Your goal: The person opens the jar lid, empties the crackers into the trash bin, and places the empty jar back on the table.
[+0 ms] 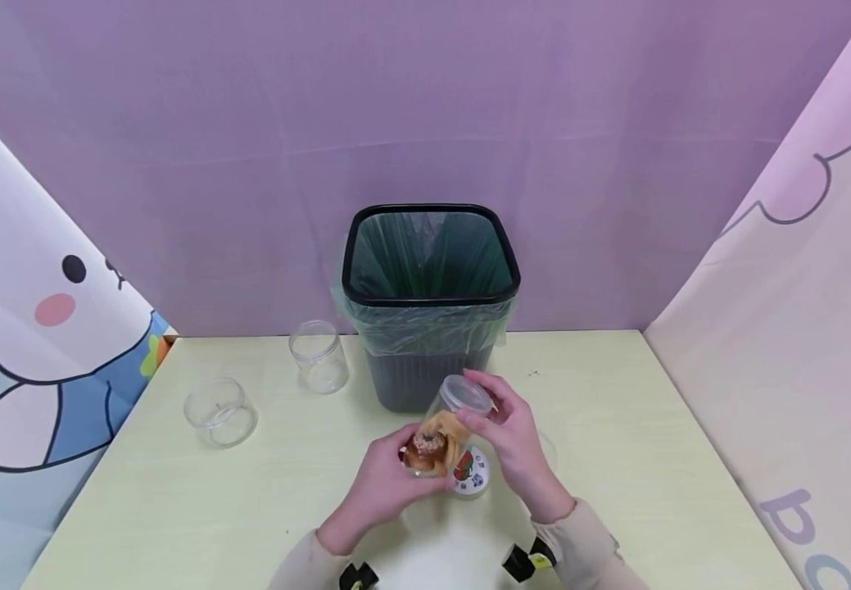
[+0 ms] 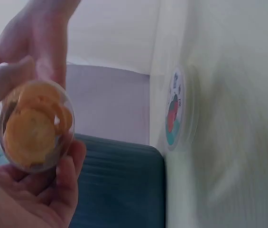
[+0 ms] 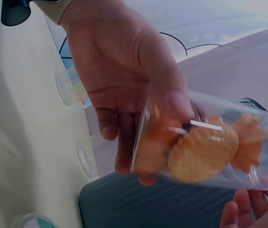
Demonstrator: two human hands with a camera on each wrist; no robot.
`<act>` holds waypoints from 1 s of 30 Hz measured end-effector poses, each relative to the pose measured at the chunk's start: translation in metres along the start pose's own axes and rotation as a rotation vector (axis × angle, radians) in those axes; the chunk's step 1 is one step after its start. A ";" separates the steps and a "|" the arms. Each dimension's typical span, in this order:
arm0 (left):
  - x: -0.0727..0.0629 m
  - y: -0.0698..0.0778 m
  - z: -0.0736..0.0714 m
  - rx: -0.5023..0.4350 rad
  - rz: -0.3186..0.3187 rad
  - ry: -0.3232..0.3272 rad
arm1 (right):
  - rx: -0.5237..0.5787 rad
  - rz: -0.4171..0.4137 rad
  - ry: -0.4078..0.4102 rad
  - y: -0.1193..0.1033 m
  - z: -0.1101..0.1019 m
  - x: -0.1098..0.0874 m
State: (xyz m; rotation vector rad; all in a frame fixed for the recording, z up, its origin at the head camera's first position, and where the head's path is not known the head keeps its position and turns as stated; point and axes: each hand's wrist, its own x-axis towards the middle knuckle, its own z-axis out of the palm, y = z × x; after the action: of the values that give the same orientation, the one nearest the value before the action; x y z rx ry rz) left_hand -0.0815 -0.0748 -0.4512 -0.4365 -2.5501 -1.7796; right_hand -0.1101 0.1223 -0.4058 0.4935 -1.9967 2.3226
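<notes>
A clear plastic jar with biscuits inside is tilted in front of the bin, its mouth end toward the upper right in the head view. My left hand grips the lower end, with the thumb along one side and fingers round the other. Around the mouth end curl the thumb and fingers of my right hand. Through the base, the left wrist view shows round biscuits. Below the jar, a white round lid printed with a red picture lies on the table.
Behind the hands stands a dark bin with a black rim and a green liner bag. To its left are a clear jar and a shorter clear container. A purple cloth hangs behind the pale table.
</notes>
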 end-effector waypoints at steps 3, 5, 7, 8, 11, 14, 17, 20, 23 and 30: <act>0.001 -0.001 -0.006 -0.083 -0.008 -0.092 | 0.045 -0.026 -0.059 0.001 -0.004 0.001; 0.001 -0.002 -0.010 -0.109 -0.005 -0.149 | 0.083 -0.056 -0.112 0.003 -0.007 0.001; 0.001 -0.002 -0.014 -0.133 0.007 -0.208 | 0.125 -0.088 -0.176 0.005 -0.010 0.001; 0.002 -0.002 -0.016 -0.144 0.012 -0.239 | 0.147 -0.104 -0.209 0.006 -0.011 0.001; 0.002 -0.002 -0.019 -0.213 0.034 -0.331 | 0.206 -0.138 -0.300 0.008 -0.014 0.002; 0.003 -0.003 -0.021 -0.285 0.066 -0.411 | 0.241 -0.172 -0.361 0.010 -0.017 0.002; 0.003 -0.004 -0.022 -0.322 0.085 -0.466 | 0.252 -0.203 -0.382 0.009 -0.019 0.004; 0.003 -0.004 -0.024 -0.323 0.085 -0.495 | 0.253 -0.227 -0.377 0.008 -0.021 0.006; 0.002 -0.004 -0.025 -0.312 0.087 -0.493 | 0.225 -0.247 -0.357 0.009 -0.026 0.009; 0.000 -0.006 -0.030 -0.291 0.098 -0.446 | 0.126 -0.234 -0.283 0.024 -0.057 0.014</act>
State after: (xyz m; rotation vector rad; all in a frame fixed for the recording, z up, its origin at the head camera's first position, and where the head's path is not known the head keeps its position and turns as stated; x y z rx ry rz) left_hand -0.0879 -0.1045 -0.4459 -1.0547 -2.4563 -2.2355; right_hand -0.1416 0.1715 -0.4317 1.0559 -1.7805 2.3484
